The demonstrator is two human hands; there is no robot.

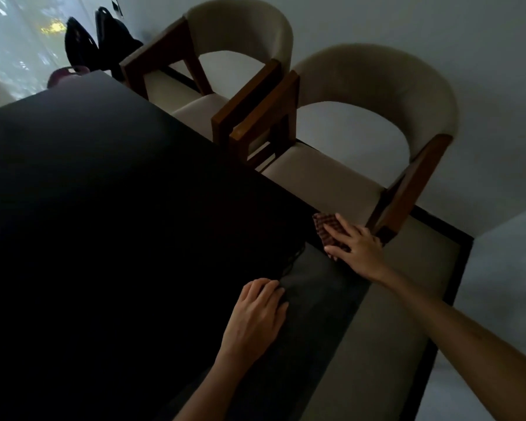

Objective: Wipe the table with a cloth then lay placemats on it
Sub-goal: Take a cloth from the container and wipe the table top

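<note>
A dark table fills the left of the view, and a black cover (104, 208) lies over most of it. Its fringed edge is pulled back near the right corner, baring a grey strip of the tabletop (316, 302). My left hand (255, 314) rests there with its fingers curled on the cover's edge. A brown checked cloth (324, 224) lies on the bare strip at the table's right edge. My right hand (356, 244) presses down on it with fingers spread. No placemats are visible.
Two beige upholstered chairs with wooden arms, the farther chair (237, 34) and the nearer chair (377, 86), are pushed up along the table's right side. A beige rug with a dark border (456, 268) lies below. Black bags (104, 41) stand by the window at the far end.
</note>
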